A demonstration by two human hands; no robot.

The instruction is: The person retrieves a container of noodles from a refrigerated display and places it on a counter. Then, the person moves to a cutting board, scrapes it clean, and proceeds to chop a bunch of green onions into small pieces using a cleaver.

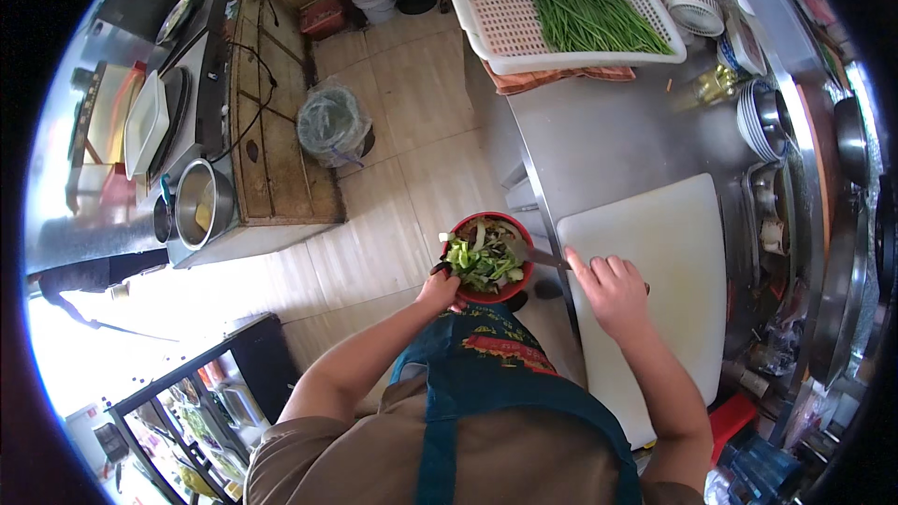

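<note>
My left hand grips the near left rim of a red bowl, held in front of my apron beside the counter's edge. Chopped green vegetable pieces and darker scraps fill the bowl. My right hand is closed around a knife, its forefinger stretched along the blade's back; the blade points left, with its tip over the bowl's right side. Beneath my right hand lies a large white cutting board on the steel counter.
Long green stalks lie in a white perforated plastic basket on the counter. Stacked bowls stand at the right. A bin with a clear liner is on the floor, left of the bowl. A metal bowl sits on the left-hand worktop.
</note>
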